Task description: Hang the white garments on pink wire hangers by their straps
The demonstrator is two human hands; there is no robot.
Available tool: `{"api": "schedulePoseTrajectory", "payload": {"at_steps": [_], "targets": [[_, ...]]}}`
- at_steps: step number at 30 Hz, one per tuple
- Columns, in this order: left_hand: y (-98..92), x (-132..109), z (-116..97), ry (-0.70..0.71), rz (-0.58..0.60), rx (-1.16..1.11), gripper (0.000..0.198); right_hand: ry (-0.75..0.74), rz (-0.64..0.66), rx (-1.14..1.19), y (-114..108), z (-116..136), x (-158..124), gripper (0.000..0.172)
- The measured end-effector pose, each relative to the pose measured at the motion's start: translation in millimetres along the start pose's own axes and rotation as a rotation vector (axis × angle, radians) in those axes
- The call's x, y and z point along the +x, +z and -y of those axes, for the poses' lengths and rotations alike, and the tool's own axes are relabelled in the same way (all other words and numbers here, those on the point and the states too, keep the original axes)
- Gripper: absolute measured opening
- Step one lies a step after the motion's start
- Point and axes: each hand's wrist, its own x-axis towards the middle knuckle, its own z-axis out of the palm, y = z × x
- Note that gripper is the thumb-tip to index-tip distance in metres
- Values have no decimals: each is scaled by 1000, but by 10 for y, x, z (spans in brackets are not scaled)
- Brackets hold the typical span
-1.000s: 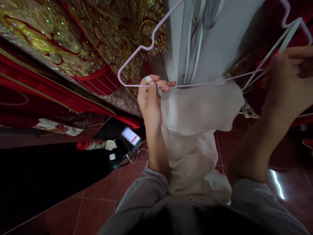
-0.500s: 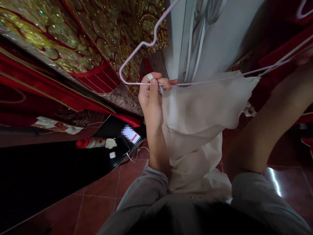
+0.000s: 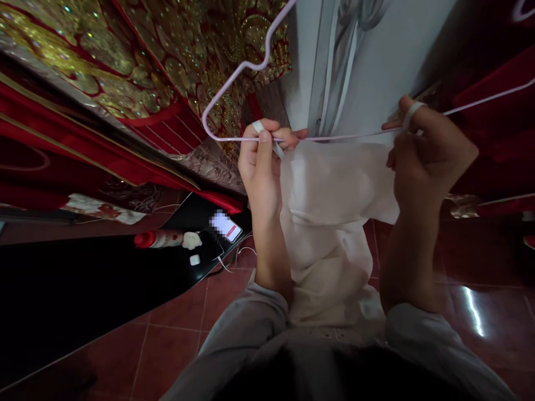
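Observation:
A thin lilac clothes hanger (image 3: 224, 89) lies across the upper view, its long bottom bar running to the right. My left hand (image 3: 262, 178) is closed, thumb pressing the bar near its left corner, with a white strap looped over the fingers. A pale cream cloth garment (image 3: 334, 184) hangs below the bar between my hands. At the bar's right part, my right hand (image 3: 430, 150) is bent with fingers curled, a white strap around a finger; its grip on the bar is partly hidden. The hanger's hook is outside the view.
Red and gold sequinned garments (image 3: 159, 72) hang at the left. A black table (image 3: 104, 289) holds a lit phone (image 3: 229, 227), a red-capped bottle (image 3: 159, 239) and a small white case (image 3: 194, 260). A pale panel (image 3: 388, 67) stands behind; red tiles (image 3: 175, 301) cover the floor.
My right hand has come in from the far right edge to the hanger's bar, and the strap stretched out there has slackened. The garment's right side has drawn inward. My left hand holds its place.

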Motion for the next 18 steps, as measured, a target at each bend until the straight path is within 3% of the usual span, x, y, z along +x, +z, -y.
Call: {"api": "schedulePoseTrajectory", "payload": {"at_steps": [3, 9, 14, 18], "targets": [[-68, -3, -29, 22, -67, 32, 25, -8, -90, 7, 29, 20, -70, 36], [-440, 120, -141, 328, -336, 214, 24, 139, -50, 21, 158, 146, -191, 35], [-655, 322, -377, 431, -212, 250, 18, 152, -65, 90, 259, 221, -245, 32], [-618, 536, -673, 410, -15, 473, 12, 183, -79, 90, 279, 284, -253, 31]]}}
